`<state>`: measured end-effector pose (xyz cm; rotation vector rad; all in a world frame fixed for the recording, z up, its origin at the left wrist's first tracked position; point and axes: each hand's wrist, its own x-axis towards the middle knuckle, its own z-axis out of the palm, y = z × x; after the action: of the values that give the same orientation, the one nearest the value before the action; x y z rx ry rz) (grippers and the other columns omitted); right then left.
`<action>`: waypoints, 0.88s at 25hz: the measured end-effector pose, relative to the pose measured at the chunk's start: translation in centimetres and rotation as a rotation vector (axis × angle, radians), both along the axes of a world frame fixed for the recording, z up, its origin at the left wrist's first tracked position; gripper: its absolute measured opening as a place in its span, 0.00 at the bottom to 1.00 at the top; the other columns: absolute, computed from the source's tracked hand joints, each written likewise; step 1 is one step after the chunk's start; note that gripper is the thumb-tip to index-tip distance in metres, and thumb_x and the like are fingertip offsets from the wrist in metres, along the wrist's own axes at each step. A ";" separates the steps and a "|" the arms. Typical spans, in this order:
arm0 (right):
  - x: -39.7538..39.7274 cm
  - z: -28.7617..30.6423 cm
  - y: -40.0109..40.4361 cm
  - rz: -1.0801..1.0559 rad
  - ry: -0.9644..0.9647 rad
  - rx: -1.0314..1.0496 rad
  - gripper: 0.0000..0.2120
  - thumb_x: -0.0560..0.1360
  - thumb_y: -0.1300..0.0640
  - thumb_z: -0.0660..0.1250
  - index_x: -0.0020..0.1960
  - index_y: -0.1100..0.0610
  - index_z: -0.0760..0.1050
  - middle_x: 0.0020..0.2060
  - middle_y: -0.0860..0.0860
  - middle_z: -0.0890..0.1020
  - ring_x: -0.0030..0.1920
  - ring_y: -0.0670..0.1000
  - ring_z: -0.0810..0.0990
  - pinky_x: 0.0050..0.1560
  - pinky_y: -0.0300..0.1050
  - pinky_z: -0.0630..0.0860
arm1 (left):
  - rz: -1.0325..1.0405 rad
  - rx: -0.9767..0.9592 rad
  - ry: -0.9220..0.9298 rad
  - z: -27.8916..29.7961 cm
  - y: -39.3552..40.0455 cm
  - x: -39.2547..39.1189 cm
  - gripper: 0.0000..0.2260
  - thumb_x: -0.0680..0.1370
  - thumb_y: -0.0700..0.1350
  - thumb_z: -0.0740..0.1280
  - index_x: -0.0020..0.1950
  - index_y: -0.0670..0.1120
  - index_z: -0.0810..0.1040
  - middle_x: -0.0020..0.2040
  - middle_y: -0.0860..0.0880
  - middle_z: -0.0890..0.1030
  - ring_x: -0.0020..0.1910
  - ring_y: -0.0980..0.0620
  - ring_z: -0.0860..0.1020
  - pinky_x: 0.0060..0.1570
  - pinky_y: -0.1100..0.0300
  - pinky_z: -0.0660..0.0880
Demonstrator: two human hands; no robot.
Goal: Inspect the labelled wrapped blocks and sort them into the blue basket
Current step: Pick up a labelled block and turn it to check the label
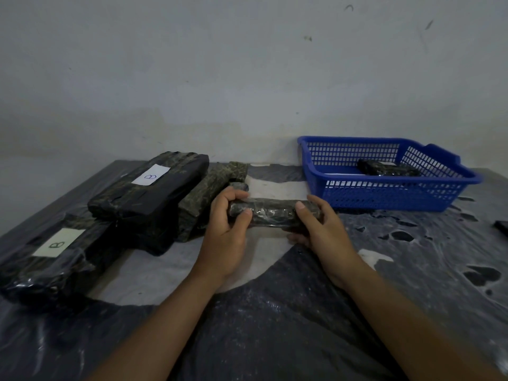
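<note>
A dark wrapped block [270, 211] is held edge-up between both hands, just above the table's middle. My left hand [228, 229] grips its left end with thumb in front and fingers curled over the top. Around its right end curls my right hand [319, 226]. No label shows on this block. The blue basket [384, 193] stands at the back right and holds one wrapped block [387, 168]. At the left lie two blocks with white "B" labels, one near [52, 257] and one further back [148, 185].
More dark wrapped blocks [209, 193] lean against the stack behind my left hand. Dark plastic sheeting [275, 312] covers the table, with a pale patch in the middle. A wall rises right behind the table. A small dark object [501, 226] lies at the right edge.
</note>
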<state>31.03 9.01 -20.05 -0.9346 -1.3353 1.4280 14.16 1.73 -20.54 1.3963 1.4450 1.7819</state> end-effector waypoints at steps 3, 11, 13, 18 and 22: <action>0.3 0.4 0.1 0.092 0.176 -0.096 0.23 0.82 0.51 0.66 0.75 0.51 0.68 0.65 0.57 0.79 0.54 0.57 0.86 0.42 0.46 0.84 | -0.021 -0.011 -0.102 0.0 0.3 -0.3 0.20 0.79 0.42 0.67 0.67 0.59 0.72 0.69 0.55 0.76 0.68 0.55 0.76 0.69 0.48 0.74; 0.2 0.2 -0.1 0.114 0.248 0.010 0.17 0.84 0.54 0.62 0.73 0.47 0.70 0.67 0.54 0.78 0.59 0.55 0.84 0.40 0.45 0.84 | -0.133 -0.078 -0.374 0.6 0.3 -0.1 0.13 0.83 0.42 0.65 0.66 0.54 0.70 0.65 0.43 0.79 0.58 0.44 0.83 0.45 0.56 0.82; 0.2 0.1 -0.1 0.087 0.171 0.068 0.18 0.84 0.54 0.62 0.73 0.46 0.70 0.66 0.52 0.78 0.59 0.54 0.84 0.42 0.45 0.85 | -0.129 -0.084 -0.369 0.7 0.2 0.0 0.13 0.83 0.42 0.65 0.66 0.54 0.70 0.64 0.42 0.79 0.57 0.44 0.84 0.44 0.57 0.83; 0.2 0.1 -0.4 0.074 0.120 0.109 0.17 0.83 0.54 0.65 0.71 0.45 0.70 0.67 0.54 0.78 0.57 0.55 0.85 0.41 0.46 0.85 | -0.128 -0.090 -0.393 0.7 0.2 0.1 0.14 0.83 0.42 0.65 0.66 0.57 0.70 0.65 0.43 0.79 0.57 0.44 0.84 0.43 0.56 0.83; 0.3 0.1 -0.8 0.016 0.018 0.193 0.21 0.78 0.54 0.73 0.67 0.43 0.70 0.63 0.53 0.79 0.49 0.52 0.87 0.40 0.47 0.84 | -0.103 -0.109 -0.311 0.7 -0.1 0.5 0.18 0.79 0.47 0.71 0.67 0.56 0.72 0.64 0.47 0.80 0.55 0.49 0.85 0.43 0.56 0.83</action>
<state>31.32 8.21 -19.93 -0.7844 -1.4413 1.2900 14.62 1.65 -19.89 1.0633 1.2618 1.7370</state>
